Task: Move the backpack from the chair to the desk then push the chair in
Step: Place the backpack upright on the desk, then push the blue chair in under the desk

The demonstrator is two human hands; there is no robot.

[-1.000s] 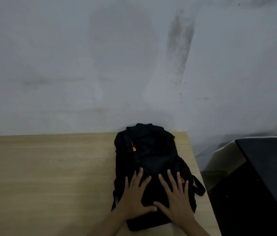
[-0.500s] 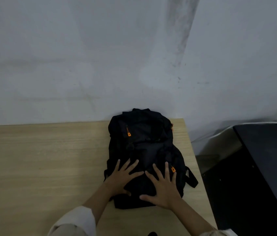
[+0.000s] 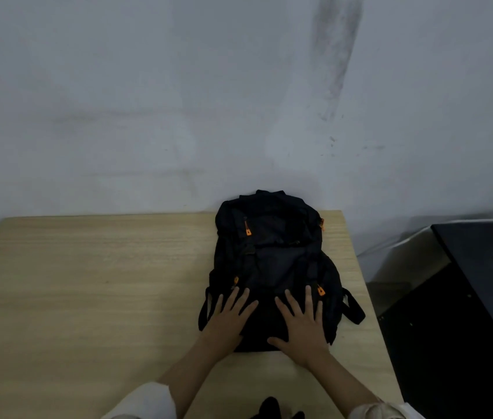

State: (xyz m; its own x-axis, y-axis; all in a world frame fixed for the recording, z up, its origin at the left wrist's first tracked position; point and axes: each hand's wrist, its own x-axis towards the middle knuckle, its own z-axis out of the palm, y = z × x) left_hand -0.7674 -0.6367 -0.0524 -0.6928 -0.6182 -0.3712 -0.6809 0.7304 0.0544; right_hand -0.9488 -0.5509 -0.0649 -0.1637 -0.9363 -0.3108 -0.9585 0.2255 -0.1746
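Observation:
A black backpack with orange zipper pulls lies flat on the right part of the light wooden desk, its top toward the wall. My left hand rests palm down on its near left corner, fingers spread. My right hand lies flat on its near right part, fingers apart too. Neither hand grips the fabric. A strap loop sticks out at the bag's right side. A small dark shape shows at the bottom edge; I cannot tell if it is the chair.
A stained white wall stands right behind the desk. To the right of the desk is a gap with floor, then a dark piece of furniture. The desk's right edge runs just beside the backpack.
The view has pulled back and tilted, showing more of my forearms and sleeves. My hands have slid toward the near end of the backpack and moved apart. The backpack stays on the desk.

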